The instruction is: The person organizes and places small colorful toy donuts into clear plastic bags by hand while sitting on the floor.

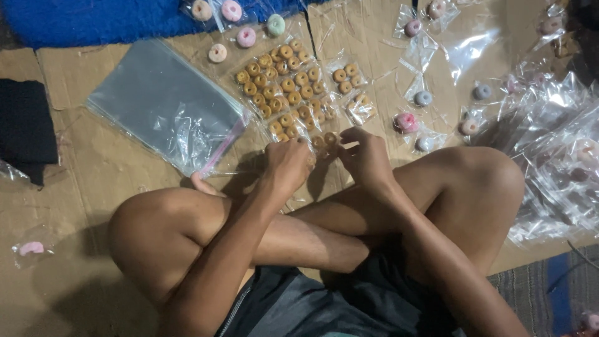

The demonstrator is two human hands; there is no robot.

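1. Hands meet at the centre of the frame over flattened cardboard (93, 162). The left hand (288, 163) and right hand (368, 156) sit almost touching, with a small clear packet of ring-shaped tan pieces (326, 142) between them.
2. The right hand's fingers are pinched together at the packet's edge. The left hand is curled with its knuckles up; it seems to pinch the packet's other side, though its fingertips are hidden, so I cannot tell for certain.
3. Both forearms come up from the lower frame and pass over crossed bare legs, wrists bent down, which keeps the work low and close to the body.
4. Just above the hands lies a cluster of filled tan packets (287, 84), laid side by side, probably so they stay within easy reach.
5. A stack of empty clear bags (165, 103) lies at centre left, near the left hand.
6. Single pastel rings in their own clear wrappers, such as a pink one (405, 122), are scattered across the upper right, and more clear wrappers (555, 175) pile up at the right edge.
7. A blue mat (93, 19) lies along the upper left edge.
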